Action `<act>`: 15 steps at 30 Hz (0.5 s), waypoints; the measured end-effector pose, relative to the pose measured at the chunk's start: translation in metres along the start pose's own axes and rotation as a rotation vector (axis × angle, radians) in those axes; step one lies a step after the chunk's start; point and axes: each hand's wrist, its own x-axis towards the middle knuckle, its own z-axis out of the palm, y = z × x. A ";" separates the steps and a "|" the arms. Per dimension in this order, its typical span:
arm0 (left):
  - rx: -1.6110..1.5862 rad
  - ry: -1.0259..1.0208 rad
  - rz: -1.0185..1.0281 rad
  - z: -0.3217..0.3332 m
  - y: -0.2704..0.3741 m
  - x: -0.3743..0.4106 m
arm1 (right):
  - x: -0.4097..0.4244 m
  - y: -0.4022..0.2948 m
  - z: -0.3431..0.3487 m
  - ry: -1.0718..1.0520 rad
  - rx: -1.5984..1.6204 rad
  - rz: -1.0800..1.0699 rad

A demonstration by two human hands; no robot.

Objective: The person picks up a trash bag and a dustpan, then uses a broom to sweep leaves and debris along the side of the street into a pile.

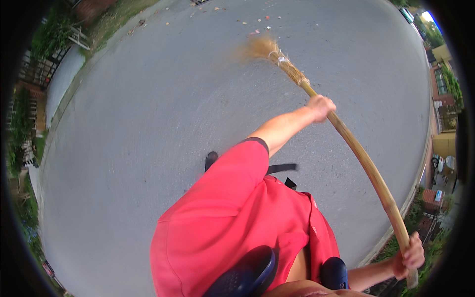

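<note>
A straw broom (293,72) with a long wooden handle (365,159) slants across the view. My left hand (321,107) is closed around the handle just above the bound bristles. Near the handle's far end, at the lower right, my right hand (409,256) grips it. The bristles (261,48) are blurred and fan out over the grey asphalt road (148,111). Small leaves and bits of litter (256,32) lie just beyond the bristle tips.
A dark shoe (211,159) shows past my red sleeve. Curbs (72,91) bound the road on both sides, with grass, plants and fences beyond at left. At the right edge are houses and a parked motorcycle (438,165). More leaves (141,23) lie by the upper-left curb.
</note>
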 end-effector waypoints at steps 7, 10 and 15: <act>0.129 0.018 0.145 -0.014 0.067 0.025 | -0.052 0.031 -0.109 0.467 0.506 -0.104; 0.176 -0.089 0.096 -0.077 0.037 -0.058 | -0.053 0.085 -0.077 0.520 0.751 -0.102; 0.339 0.019 -0.299 -0.159 -0.066 -0.184 | 0.052 0.249 0.047 0.350 1.041 0.249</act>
